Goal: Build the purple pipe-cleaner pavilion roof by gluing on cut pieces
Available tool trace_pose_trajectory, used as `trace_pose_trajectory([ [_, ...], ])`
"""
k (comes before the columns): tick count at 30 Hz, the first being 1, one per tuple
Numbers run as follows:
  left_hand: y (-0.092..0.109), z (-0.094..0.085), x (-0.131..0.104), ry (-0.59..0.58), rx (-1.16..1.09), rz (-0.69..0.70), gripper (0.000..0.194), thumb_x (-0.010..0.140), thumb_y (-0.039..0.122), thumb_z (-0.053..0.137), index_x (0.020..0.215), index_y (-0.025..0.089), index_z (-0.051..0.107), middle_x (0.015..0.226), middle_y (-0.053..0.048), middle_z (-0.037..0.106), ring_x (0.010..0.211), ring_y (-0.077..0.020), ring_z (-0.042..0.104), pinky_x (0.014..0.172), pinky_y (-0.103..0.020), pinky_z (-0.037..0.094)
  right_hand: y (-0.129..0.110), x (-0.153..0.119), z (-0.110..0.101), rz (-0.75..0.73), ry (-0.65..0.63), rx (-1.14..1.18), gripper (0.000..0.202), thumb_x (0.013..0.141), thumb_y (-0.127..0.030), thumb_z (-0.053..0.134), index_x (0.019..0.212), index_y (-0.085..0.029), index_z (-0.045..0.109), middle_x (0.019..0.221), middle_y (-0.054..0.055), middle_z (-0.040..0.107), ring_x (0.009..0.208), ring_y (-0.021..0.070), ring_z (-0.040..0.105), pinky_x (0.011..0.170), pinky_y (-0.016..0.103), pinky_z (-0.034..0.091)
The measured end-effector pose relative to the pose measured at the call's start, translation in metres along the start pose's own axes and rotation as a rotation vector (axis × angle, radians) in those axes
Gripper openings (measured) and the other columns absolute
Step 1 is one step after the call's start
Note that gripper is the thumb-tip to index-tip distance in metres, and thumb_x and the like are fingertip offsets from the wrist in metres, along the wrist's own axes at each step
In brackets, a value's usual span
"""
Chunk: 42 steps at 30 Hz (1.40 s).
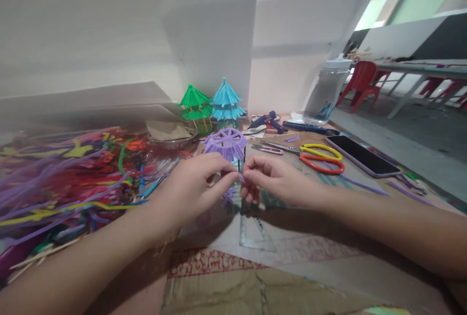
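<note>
Above the middle of the work sheet, my left hand [204,179] and my right hand [262,176] meet fingertip to fingertip, both closed in a pinch. Between them shows a short purple pipe cleaner piece [241,177], mostly hidden by the fingers. Just behind stands a small purple pavilion frame [228,143] with a spoked top and dark posts. A few crossed purple pieces [228,197] lie below my left fingers. Under my hands is a clear set square [255,235]. Farther back stand a green tiered pavilion [196,108] and a blue one [225,103].
Pipe cleaners of many colours [65,179] heap up on the left. To the right lie scissors with yellow and red handles [321,158], a phone [361,154], a glue gun [266,122] and a dark cutter [310,127]. A clear water jug [326,94] stands behind them.
</note>
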<state>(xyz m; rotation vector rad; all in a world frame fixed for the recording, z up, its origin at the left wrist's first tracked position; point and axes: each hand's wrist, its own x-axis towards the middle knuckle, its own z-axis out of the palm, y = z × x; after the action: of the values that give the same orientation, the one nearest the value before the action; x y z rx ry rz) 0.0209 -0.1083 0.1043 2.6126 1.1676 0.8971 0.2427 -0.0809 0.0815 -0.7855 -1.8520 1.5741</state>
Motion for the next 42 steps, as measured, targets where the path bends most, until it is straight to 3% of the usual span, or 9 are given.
trace_pose_trajectory([
  [4,0.001,-0.001,0.000,0.025,-0.032,-0.036,0.021,0.098,0.030,0.056,0.088,0.022,0.072,0.084,-0.002,0.073,0.076,-0.0153,0.063,0.067,-0.026,0.045,0.000,0.001,-0.006,-0.069,0.064,-0.079,0.044,0.094,-0.062,0.058,0.086,-0.019,0.061,0.078,0.003,0.071,0.065,0.0119,0.065,0.064,0.027,0.055],
  [8,0.002,0.005,-0.001,0.043,-0.017,-0.007,0.023,0.098,0.032,0.056,0.086,0.022,0.072,0.081,-0.002,0.073,0.074,-0.0149,0.064,0.063,-0.025,0.043,0.001,0.002,0.001,-0.027,0.054,-0.079,0.032,0.085,-0.051,0.074,0.093,-0.021,0.065,0.071,-0.003,0.066,0.061,0.0111,0.060,0.062,0.026,0.052],
  [12,0.004,0.005,-0.001,0.064,-0.013,0.014,0.024,0.097,0.030,0.055,0.081,0.021,0.070,0.077,-0.001,0.071,0.070,-0.0136,0.062,0.061,-0.025,0.041,-0.001,0.000,0.004,-0.003,0.039,-0.126,0.027,0.088,-0.046,0.068,0.083,-0.020,0.062,0.068,-0.003,0.064,0.060,0.0106,0.057,0.059,0.024,0.048],
  [16,0.004,-0.005,0.001,0.155,-0.046,-0.078,0.022,0.094,0.031,0.057,0.078,0.020,0.067,0.072,0.000,0.066,0.065,-0.0128,0.056,0.059,-0.024,0.040,-0.006,-0.003,-0.006,0.024,-0.027,-0.401,0.020,0.093,-0.036,0.059,0.080,-0.021,0.059,0.066,-0.003,0.061,0.060,0.0115,0.055,0.057,0.024,0.042],
  [21,0.000,-0.010,0.005,0.178,-0.169,-0.153,0.022,0.093,0.035,0.059,0.079,0.020,0.069,0.072,-0.001,0.066,0.066,-0.0138,0.057,0.060,-0.025,0.043,-0.014,-0.004,-0.019,-0.143,0.044,-0.722,0.046,0.097,-0.043,0.052,0.058,-0.021,0.042,0.056,-0.005,0.037,0.054,0.0101,0.035,0.051,0.026,0.026],
  [24,-0.001,-0.007,0.006,0.157,-0.182,-0.121,0.021,0.092,0.034,0.062,0.079,0.021,0.070,0.075,-0.001,0.069,0.069,-0.0142,0.059,0.062,-0.025,0.045,-0.021,-0.008,-0.019,-0.231,0.125,-0.630,0.025,0.095,-0.043,0.060,0.086,-0.021,0.065,0.069,-0.003,0.055,0.064,0.0126,0.050,0.058,0.026,0.039],
  [27,-0.001,-0.005,0.005,0.144,-0.168,-0.052,0.016,0.093,0.030,0.064,0.081,0.022,0.073,0.077,0.000,0.070,0.071,-0.0138,0.061,0.066,-0.026,0.046,-0.026,-0.011,-0.014,-0.311,0.216,-0.602,0.025,0.094,-0.039,0.062,0.112,-0.022,0.069,0.087,0.002,0.067,0.077,0.0157,0.060,0.068,0.028,0.046],
  [37,-0.001,0.007,-0.001,0.115,-0.134,0.063,0.008,0.094,0.021,0.068,0.089,0.022,0.074,0.081,0.001,0.071,0.073,-0.0118,0.062,0.070,-0.024,0.047,-0.016,-0.001,0.001,-0.109,0.104,-0.253,0.012,0.087,-0.032,0.067,0.083,-0.020,0.067,0.072,-0.002,0.063,0.065,0.0120,0.056,0.063,0.026,0.045],
  [42,0.000,0.005,-0.001,0.096,-0.115,0.039,0.009,0.096,0.024,0.065,0.090,0.022,0.072,0.084,0.001,0.071,0.075,-0.0121,0.061,0.068,-0.024,0.045,-0.008,0.004,-0.012,-0.178,0.191,-0.090,0.023,0.087,-0.040,0.069,0.082,-0.019,0.059,0.070,-0.002,0.061,0.063,0.0117,0.056,0.063,0.027,0.047],
])
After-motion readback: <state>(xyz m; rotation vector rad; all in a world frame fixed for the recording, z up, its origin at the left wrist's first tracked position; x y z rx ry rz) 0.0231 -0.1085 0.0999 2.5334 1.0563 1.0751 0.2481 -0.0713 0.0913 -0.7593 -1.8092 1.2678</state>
